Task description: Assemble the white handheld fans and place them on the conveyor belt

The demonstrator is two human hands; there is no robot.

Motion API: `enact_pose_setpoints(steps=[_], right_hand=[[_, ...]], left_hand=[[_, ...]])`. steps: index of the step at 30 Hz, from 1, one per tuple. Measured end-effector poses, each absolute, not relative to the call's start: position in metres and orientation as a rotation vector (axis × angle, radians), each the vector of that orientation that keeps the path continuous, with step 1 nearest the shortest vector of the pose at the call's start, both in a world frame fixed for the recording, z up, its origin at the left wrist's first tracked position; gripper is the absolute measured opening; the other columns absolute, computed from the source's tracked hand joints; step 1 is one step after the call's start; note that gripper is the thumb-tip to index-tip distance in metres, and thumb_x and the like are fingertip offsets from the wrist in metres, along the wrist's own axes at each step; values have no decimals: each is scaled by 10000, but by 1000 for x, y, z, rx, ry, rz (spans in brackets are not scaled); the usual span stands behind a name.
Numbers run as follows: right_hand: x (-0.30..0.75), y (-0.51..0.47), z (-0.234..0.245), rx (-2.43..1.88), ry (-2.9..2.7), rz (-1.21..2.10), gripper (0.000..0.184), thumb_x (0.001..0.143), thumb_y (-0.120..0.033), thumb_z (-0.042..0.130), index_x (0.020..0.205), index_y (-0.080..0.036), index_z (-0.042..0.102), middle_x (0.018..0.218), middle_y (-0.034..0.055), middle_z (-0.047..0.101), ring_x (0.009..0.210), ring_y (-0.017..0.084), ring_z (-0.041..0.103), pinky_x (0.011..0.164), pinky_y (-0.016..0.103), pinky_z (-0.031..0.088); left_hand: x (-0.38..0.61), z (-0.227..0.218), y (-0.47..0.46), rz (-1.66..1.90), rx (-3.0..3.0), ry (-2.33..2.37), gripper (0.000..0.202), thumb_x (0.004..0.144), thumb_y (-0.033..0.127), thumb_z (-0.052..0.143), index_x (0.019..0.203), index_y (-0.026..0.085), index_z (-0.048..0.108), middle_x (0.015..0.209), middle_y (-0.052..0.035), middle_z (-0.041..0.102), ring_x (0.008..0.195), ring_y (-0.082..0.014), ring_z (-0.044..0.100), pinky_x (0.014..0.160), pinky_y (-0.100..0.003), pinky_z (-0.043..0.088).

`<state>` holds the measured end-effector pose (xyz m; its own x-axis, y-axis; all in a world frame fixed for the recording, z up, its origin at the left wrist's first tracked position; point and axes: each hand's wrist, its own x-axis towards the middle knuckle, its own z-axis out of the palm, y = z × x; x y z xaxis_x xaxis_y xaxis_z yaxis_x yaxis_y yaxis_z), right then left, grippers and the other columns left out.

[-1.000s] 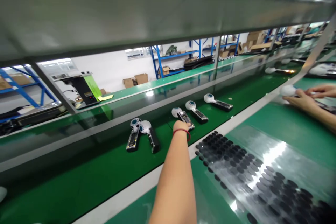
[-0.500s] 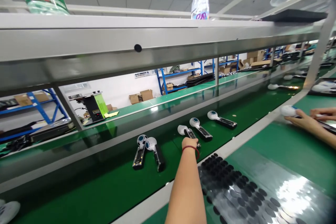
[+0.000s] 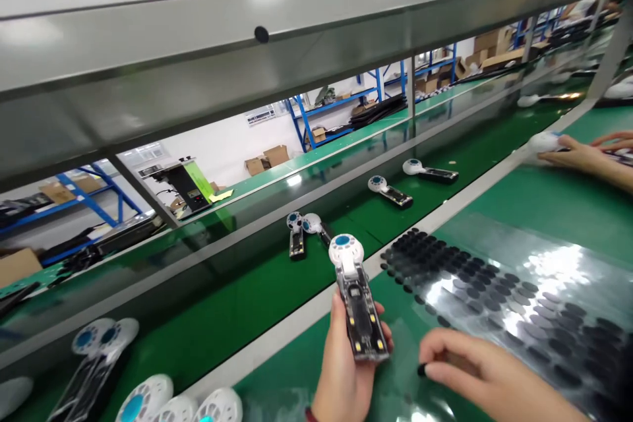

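My left hand [image 3: 341, 356] is wrapped round the handle of a handheld device [image 3: 363, 316] with a round white head, a blue centre and a dark see-through handle showing a circuit board. Its head points away from me. To the right, my right hand [image 3: 465, 366] pinches a small black disc [image 3: 422, 369] between thumb and finger, apart from the device. Beside that hand lies a clear sheet [image 3: 499, 231] bearing rows of round black discs [image 3: 465, 264].
Similar devices lie on the green conveyor belt [image 3: 247, 303], with several white heads [image 3: 148, 399] at lower left. A co-worker's hands [image 3: 578, 155] hold a white-headed device at right. A metal shelf beam [image 3: 198, 33] crosses above. Blue racks [image 3: 306, 122] stand behind.
My left hand has lifted a device off the belt and brought it toward me over the bench. My right hand has come into view with a black disc. The view has tipped downward.
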<state>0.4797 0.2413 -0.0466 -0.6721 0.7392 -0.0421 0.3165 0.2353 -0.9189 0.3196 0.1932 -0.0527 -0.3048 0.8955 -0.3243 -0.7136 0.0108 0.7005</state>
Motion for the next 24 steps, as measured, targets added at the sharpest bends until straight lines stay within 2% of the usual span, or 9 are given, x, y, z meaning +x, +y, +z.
enact_pose_setpoints(steps=[1,3,5,6,8,11,14,17,24], right_hand=[[475,242,-40,-959,-2094,1469,73,734,-242,554,682,-256,603,765,-27,655,771,176,629,718,236,494],[463,241,-29,-945,-2086,1511,118,759,-280,515,680,-247,596,1051,0,618,1028,204,563,878,278,442],[449,239,-21,-988,-2102,1520,139,778,-279,495,688,-235,591,1316,-1,454,1246,221,383,996,335,349],[443,239,-19,-1022,-2112,1515,144,790,-268,484,694,-228,583,1372,0,392,1288,224,320,1016,359,325],[431,239,-17,-1059,-2134,1461,156,813,-245,457,700,-219,561,1382,21,377,1300,230,301,1022,390,317],[422,240,-17,-1084,-2170,1336,188,835,-210,426,684,-217,539,1341,32,411,1272,234,347,999,383,355],[419,239,-17,-1094,-2239,1252,190,826,-154,425,676,-209,527,1341,40,394,1236,243,396,960,366,398],[417,237,-17,-1083,-2297,1210,204,833,-120,402,683,-199,516,1335,58,384,1181,247,458,921,362,428],[417,236,-21,-1099,-2335,1160,215,842,-95,374,687,-189,488,1309,67,384,1070,225,543,888,353,448]], left_hand=[[321,-59,183,1628,229,980,492,818,563,409,1080,151,468,780,-68,619,567,-150,579,526,-277,456],[326,-71,172,1628,208,1042,518,823,566,390,1197,208,380,702,-40,620,529,-154,575,497,-274,452],[330,-80,168,1625,223,1097,550,833,559,372,1276,246,278,614,-22,614,512,-159,575,482,-261,446],[331,-83,167,1627,239,1112,573,831,560,376,1295,247,247,588,-20,613,510,-162,577,486,-261,449],[333,-89,167,1640,259,1110,648,800,586,418,1311,242,218,601,-27,627,525,-171,590,511,-275,465],[333,-95,168,1645,241,1099,768,709,639,513,1311,269,212,735,-39,657,589,-194,622,587,-318,500],[333,-97,169,1673,187,1121,839,620,663,591,1291,274,268,983,-86,634,863,-248,631,734,-338,504],[333,-96,171,1699,114,1171,909,542,677,640,1274,252,311,1202,-123,523,1127,-282,501,851,-325,465],[331,-101,171,1628,162,1386,919,528,765,549,1262,245,364,1240,-119,505,1169,-290,456,931,-352,379]])
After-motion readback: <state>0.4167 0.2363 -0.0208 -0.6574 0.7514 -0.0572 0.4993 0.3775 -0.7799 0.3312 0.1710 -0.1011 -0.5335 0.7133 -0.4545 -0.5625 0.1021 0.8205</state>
